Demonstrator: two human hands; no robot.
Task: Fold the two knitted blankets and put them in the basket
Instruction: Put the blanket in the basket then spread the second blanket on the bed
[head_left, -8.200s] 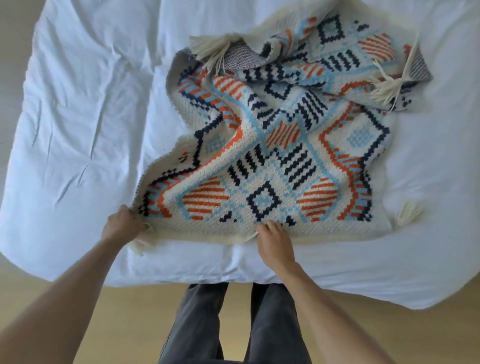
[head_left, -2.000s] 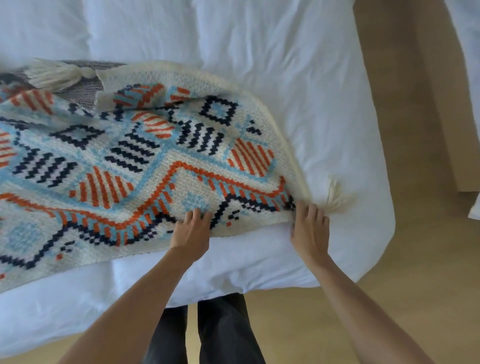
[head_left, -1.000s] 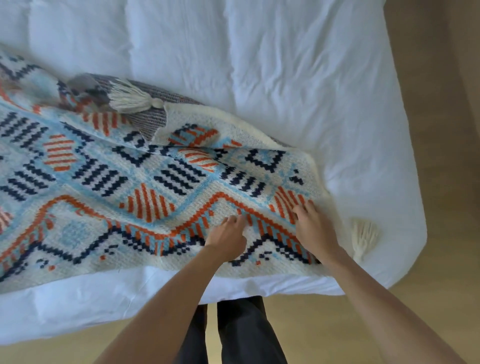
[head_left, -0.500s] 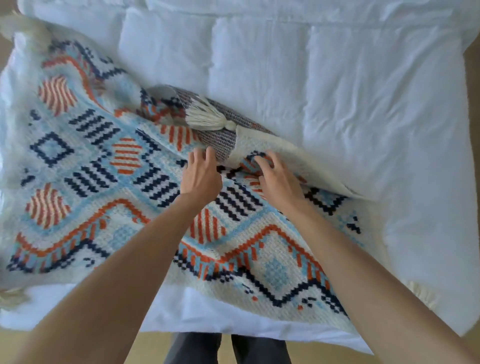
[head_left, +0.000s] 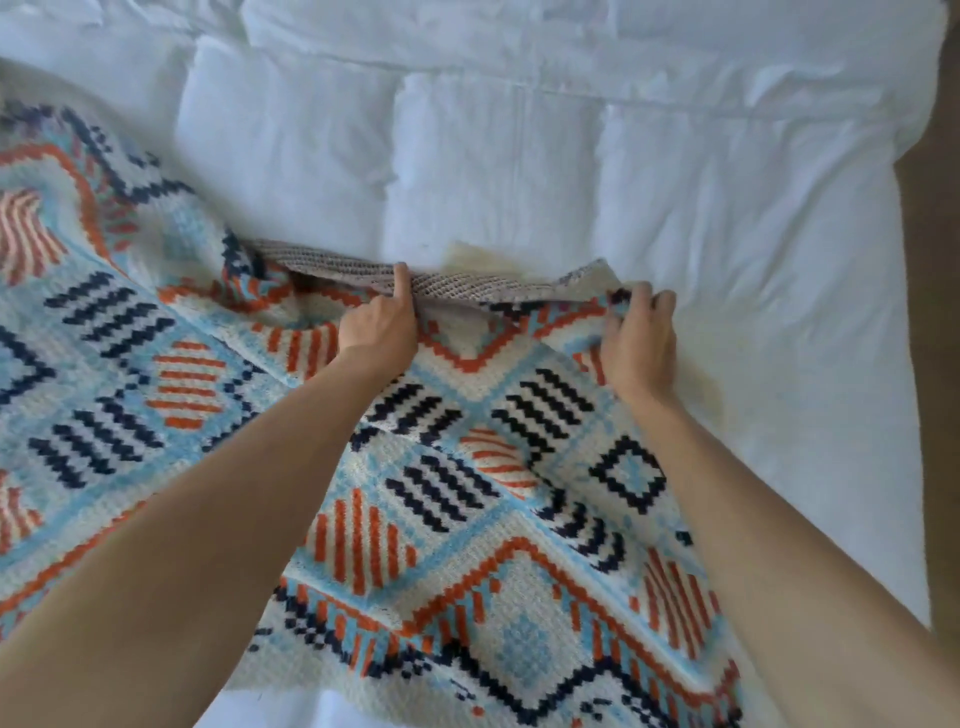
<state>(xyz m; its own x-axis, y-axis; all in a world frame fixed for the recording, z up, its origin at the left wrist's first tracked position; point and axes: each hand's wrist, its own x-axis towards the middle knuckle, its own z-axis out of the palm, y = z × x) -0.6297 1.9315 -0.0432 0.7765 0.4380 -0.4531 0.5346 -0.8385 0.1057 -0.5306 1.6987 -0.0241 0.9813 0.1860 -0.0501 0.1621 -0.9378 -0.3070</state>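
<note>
Change: both hands have gone farther up the bed than half a second ago. They no longer press flat on the folded flap and now lift its far edge.
Left hand: I see it curled on the turned-over edge of the knitted blanket. The forefinger points straight up against the grey underside, and the other fingers are tucked in and gripping.
Right hand: its fingers are bent over the same edge farther right, pinching a bunch of the patterned knit at the corner.
Knitted blanket: it lies spread across the near and left part of the bed, pattern side up in cream, light blue, orange and navy. Its far edge is raised between the two hands and shows the underside. Just beyond that edge on my feed is a cream blur, and I cannot tell what it is.
Bed: a white quilted duvet covers it, bare beyond and to the right of the blanket.
Floor: a brown strip runs along the right side.
Forearms: both are bare and reach in from the bottom over the blanket.
</note>
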